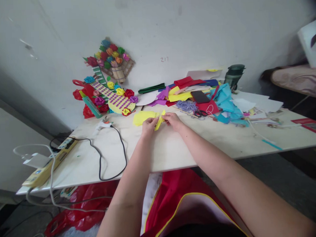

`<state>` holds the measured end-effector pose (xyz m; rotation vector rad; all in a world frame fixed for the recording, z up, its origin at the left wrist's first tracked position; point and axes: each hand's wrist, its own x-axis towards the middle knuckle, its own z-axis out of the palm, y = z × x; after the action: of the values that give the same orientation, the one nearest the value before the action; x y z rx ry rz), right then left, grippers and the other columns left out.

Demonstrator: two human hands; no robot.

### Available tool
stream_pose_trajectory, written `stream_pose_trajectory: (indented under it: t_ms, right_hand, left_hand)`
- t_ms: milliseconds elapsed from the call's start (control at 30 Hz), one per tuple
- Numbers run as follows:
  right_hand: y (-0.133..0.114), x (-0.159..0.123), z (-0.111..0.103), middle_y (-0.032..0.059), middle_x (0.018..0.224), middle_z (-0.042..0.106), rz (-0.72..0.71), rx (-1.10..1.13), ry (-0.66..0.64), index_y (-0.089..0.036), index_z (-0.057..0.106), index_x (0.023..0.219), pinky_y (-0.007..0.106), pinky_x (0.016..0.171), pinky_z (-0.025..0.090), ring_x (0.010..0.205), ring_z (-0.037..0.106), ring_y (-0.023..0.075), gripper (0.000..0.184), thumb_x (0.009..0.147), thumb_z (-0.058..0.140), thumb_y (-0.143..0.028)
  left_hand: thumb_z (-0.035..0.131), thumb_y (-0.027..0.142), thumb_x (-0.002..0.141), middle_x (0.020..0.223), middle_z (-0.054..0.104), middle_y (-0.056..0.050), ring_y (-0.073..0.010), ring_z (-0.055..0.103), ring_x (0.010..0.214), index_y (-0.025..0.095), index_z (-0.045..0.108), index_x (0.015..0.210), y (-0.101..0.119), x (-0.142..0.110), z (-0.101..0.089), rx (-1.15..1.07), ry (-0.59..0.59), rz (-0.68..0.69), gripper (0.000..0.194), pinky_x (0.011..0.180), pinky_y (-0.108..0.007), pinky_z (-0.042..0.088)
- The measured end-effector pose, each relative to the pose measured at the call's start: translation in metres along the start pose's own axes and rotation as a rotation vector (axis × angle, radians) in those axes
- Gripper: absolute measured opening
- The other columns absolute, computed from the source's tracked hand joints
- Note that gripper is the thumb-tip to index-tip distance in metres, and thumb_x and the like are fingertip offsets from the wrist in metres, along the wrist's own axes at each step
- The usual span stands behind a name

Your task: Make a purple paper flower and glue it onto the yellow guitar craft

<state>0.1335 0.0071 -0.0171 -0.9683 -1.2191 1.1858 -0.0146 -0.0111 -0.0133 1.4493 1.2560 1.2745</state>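
Note:
Both my hands meet over the middle of the table (174,149), pinching one small strip of yellow crepe paper (160,121) between them. My left hand (149,126) has its fingers closed on the strip's left side. From the right, my right hand (172,120) grips the same strip with thumb and fingertips. A larger sheet of yellow paper (142,117) lies flat just beyond my left hand. Black-handled scissors (200,113) rest to the right, past my right hand, near a bundle of purple yarn (186,106).
Paper-flower crafts (121,102) and a glue bottle (91,104) stand at the back left. A glue gun (104,124) trails a black cord toward a power strip (50,163). Coloured paper, a phone (199,96), blue crepe (223,99) and a dark bottle (234,77) fill the back right.

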Motion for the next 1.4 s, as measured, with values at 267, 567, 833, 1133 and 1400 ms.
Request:
stream_pose_trajectory:
  t_ms: [267, 567, 833, 1133, 1400]
  right_hand:
    - [-0.001, -0.002, 0.003, -0.0048, 0.042, 0.043, -0.04, -0.054, 0.01, -0.018, 0.046, 0.047, 0.02, 0.039, 0.028, 0.041, 0.038, 0.0065, 0.032, 0.06, 0.069, -0.037]
    - [-0.003, 0.008, -0.004, -0.0047, 0.044, 0.049, 0.015, 0.106, 0.293, -0.015, 0.05, 0.054, 0.016, 0.035, 0.028, 0.037, 0.037, 0.0038, 0.019, 0.065, 0.062, -0.026]
    - [-0.008, 0.009, -0.015, -0.002, 0.069, 0.063, -0.037, 0.047, 0.249, -0.016, 0.059, 0.077, 0.014, 0.035, 0.032, 0.041, 0.043, 0.0031, 0.01, 0.073, 0.059, -0.026]
    - [-0.007, 0.004, -0.013, -0.0039, 0.045, 0.052, 0.006, -0.065, -0.105, -0.014, 0.052, 0.052, 0.016, 0.035, 0.032, 0.035, 0.037, 0.0027, 0.031, 0.06, 0.075, -0.033]
    - [-0.011, 0.013, -0.027, -0.0047, 0.044, 0.053, 0.036, 0.143, 0.263, -0.014, 0.05, 0.057, 0.015, 0.032, 0.03, 0.032, 0.036, 0.0024, 0.02, 0.07, 0.066, -0.016]
  left_hand:
    - [0.067, 0.049, 0.064, 0.044, 0.043, 0.004, -0.0052, 0.03, 0.04, 0.015, 0.054, 0.058, 0.005, -0.007, 0.001, 0.087, -0.119, -0.003, 0.037, 0.042, -0.022, 0.022]
    - [0.069, 0.049, 0.06, 0.049, 0.041, 0.005, -0.0049, 0.03, 0.045, 0.014, 0.054, 0.062, 0.006, -0.009, 0.0, 0.095, -0.155, 0.003, 0.038, 0.044, -0.021, 0.021]
    - [0.066, 0.047, 0.063, 0.046, 0.035, 0.006, -0.005, 0.025, 0.043, 0.016, 0.05, 0.059, 0.001, -0.002, -0.005, -0.019, -0.023, -0.014, 0.036, 0.045, -0.022, 0.018]
    - [0.068, 0.046, 0.062, 0.048, 0.042, 0.005, -0.0058, 0.032, 0.046, 0.014, 0.057, 0.062, 0.005, -0.006, -0.003, 0.12, -0.149, 0.033, 0.034, 0.046, -0.021, 0.023]
    - [0.067, 0.039, 0.062, 0.05, 0.051, 0.003, -0.0067, 0.039, 0.043, 0.015, 0.056, 0.062, -0.004, 0.003, -0.004, 0.031, -0.051, 0.029, 0.026, 0.046, -0.021, 0.031]
